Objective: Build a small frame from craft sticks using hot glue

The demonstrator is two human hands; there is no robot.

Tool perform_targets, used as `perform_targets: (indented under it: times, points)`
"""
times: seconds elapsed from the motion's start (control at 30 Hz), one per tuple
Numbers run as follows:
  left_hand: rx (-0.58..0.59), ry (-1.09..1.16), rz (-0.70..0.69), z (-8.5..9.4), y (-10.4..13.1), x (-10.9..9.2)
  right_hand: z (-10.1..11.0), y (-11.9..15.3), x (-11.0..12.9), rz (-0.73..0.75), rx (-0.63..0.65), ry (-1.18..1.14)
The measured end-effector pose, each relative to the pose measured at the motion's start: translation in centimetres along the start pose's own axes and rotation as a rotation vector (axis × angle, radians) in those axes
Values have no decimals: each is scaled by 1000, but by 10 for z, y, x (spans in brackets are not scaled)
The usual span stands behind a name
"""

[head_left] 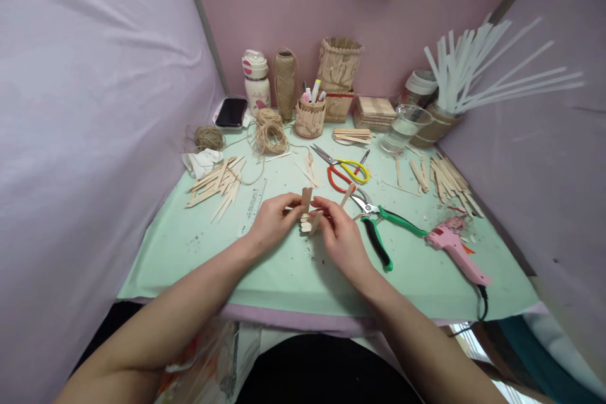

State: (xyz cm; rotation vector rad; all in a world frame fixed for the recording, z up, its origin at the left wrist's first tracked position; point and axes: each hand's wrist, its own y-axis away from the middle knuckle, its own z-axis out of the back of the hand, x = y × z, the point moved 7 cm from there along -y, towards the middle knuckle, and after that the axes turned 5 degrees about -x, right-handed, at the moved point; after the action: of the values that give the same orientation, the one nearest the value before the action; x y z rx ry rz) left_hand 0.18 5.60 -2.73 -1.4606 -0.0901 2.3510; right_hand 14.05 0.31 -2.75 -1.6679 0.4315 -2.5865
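Dark-screened phone [231, 112] near a white bottle [257, 89] by the pink wall [265, 6]

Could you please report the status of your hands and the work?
Left hand on stick assembly. Right hand holding wooden stick. Green-handled cutters close on the right, apparently not blocking.

Desk [227, 265]: lit brightly and evenly; the lamp or window is out of view.
Left cloth wall [95, 76]: palest high up, with soft grey folds.
Right cloth wall [530, 158]: duller, greyer.
My hands [272, 221] [343, 237]: soft-edged shadows beneath them on the desk.
Wooden sticks [306, 214] at my fingers: readable in outline, fine detail soft.
Clear cup [400, 132]: small glints along its rim.
Ruler [253, 205]: markings too faint for me to read.
My black clothing [322, 369]: nearly detailless.
My forearms [165, 306] [416, 334]: stretched wide toward the lower corners.
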Motion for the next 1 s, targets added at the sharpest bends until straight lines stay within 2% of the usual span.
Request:
perform_targets:
  times: [0.2,0.47,0.73,1.0]
  points:
    - [43,-3,7,-4,1,4,11,26,10,269,1,249]
    - [141,-78,-38,-6,1,5,1,41,4,497,77,530]
    - [192,-129,-59,-8,0,9,-3,35,-2,532,73,610]
    - [206,-48,-29,-10,-1,13,-2,35,-2,553,83,591]
